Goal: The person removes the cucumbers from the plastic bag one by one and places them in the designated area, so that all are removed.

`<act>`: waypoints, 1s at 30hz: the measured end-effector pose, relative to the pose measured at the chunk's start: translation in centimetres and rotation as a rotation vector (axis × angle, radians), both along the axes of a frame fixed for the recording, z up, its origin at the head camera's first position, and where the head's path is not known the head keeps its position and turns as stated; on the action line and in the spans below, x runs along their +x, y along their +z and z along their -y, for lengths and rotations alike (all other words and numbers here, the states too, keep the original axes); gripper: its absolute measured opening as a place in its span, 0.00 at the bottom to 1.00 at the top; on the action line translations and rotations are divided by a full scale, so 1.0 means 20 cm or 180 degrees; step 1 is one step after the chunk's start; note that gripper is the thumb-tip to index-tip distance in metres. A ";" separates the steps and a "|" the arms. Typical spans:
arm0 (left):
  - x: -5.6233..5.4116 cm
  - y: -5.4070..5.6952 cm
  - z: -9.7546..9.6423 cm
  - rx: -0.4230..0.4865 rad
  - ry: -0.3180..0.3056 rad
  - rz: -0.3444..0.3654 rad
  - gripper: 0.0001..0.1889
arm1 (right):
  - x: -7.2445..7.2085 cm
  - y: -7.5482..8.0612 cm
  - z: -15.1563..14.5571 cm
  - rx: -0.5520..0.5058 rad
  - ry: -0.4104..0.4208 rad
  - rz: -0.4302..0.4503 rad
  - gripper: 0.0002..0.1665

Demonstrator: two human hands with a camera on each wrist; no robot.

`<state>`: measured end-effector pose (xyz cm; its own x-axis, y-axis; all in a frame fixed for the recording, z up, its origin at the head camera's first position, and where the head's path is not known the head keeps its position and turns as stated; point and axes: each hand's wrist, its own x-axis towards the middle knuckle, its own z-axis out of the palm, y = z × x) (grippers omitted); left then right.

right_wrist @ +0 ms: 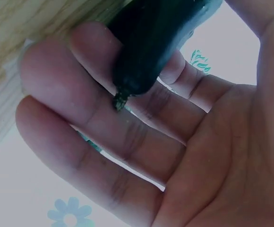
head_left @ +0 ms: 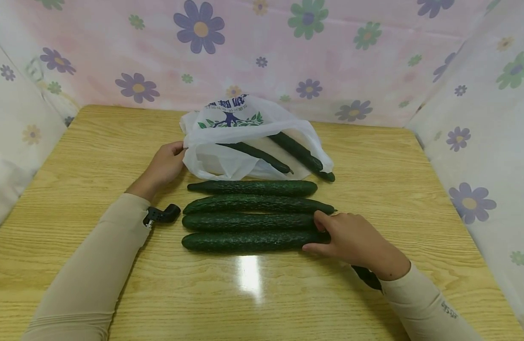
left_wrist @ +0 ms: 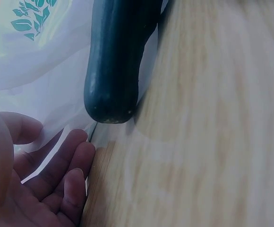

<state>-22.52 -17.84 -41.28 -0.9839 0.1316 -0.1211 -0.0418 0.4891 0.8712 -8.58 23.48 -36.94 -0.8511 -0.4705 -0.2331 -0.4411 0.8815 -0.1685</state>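
Note:
At the left edge of a white plastic bag [head_left: 253,129], my left hand [head_left: 166,162] holds the film between thumb and fingers, which are loosely bent in the left wrist view. Two cucumbers [head_left: 298,151] lie partly inside the bag, their ends showing at its opening. Several cucumbers lie side by side in front of it. My right hand [head_left: 351,237] grips the right end of the nearest cucumber [head_left: 249,241], thumb on the near side and fingers on the far side. In the right wrist view, a cucumber's stem end [right_wrist: 146,56] lies across the fingers.
The wooden table [head_left: 117,142] carries everything. A floral cloth [head_left: 253,47] hangs behind it and along both sides. Black camera mounts sit at the left wrist [head_left: 163,214] and under the right wrist [head_left: 366,277].

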 end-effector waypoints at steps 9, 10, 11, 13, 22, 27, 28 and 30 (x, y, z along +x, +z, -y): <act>-0.01 -0.01 0.00 -0.0016 0.0001 -0.0019 0.27 | 0.00 0.00 -0.02 0.0074 0.0073 -0.0222 0.29; -0.01 0.00 0.00 -0.0013 0.0003 -0.0021 0.27 | 0.00 0.01 -0.02 0.0084 0.0076 -0.0247 0.29; -0.01 0.00 0.00 -0.0007 0.0004 -0.0019 0.27 | 0.00 0.01 -0.02 0.0091 0.0076 -0.0264 0.29; 0.00 0.00 0.00 0.0007 0.0011 -0.0016 0.27 | 0.00 0.01 -0.02 0.0100 0.0066 -0.0284 0.29; 0.00 0.00 0.00 0.0021 0.0011 -0.0014 0.27 | 0.00 0.02 -0.03 0.0032 0.0132 -0.0536 0.27; -0.01 -0.01 0.00 0.0013 0.0007 -0.0016 0.27 | -0.01 0.03 -0.02 -0.0344 0.0290 -0.0822 0.19; -0.01 -0.01 0.00 0.0011 0.0007 -0.0024 0.27 | -0.02 0.03 -0.01 -0.0446 0.0326 -0.0891 0.17; -0.01 -0.01 0.01 0.0011 0.0005 -0.0030 0.27 | -0.03 0.05 0.01 -0.0655 0.0405 -0.1012 0.14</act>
